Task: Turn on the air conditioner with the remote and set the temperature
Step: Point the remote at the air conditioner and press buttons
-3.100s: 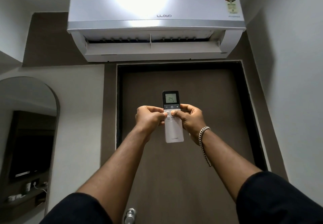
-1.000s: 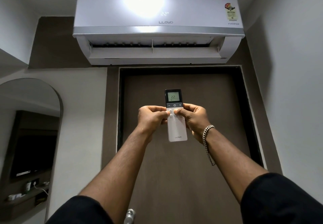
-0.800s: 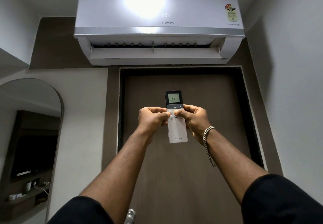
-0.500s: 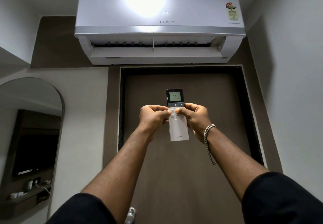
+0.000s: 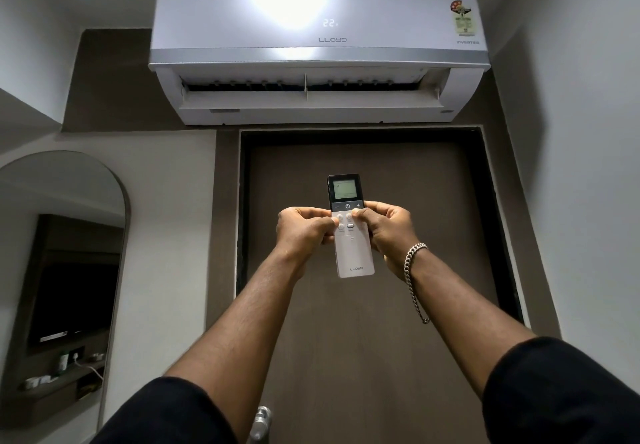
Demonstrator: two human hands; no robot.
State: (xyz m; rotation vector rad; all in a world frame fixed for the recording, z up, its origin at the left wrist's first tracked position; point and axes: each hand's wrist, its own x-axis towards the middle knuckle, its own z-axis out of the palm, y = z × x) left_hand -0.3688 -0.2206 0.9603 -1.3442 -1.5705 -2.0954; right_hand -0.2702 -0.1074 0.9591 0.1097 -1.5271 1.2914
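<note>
While the air conditioner [image 5: 318,52] above the door [image 5: 363,305] shows 22, the remote [image 5: 350,225] is best kept upright and aimed at it, each press brief, as the left hand [image 5: 304,232] and right hand [image 5: 384,230] clasp its sides, arms outstretched, thumbs on its buttons.
</note>
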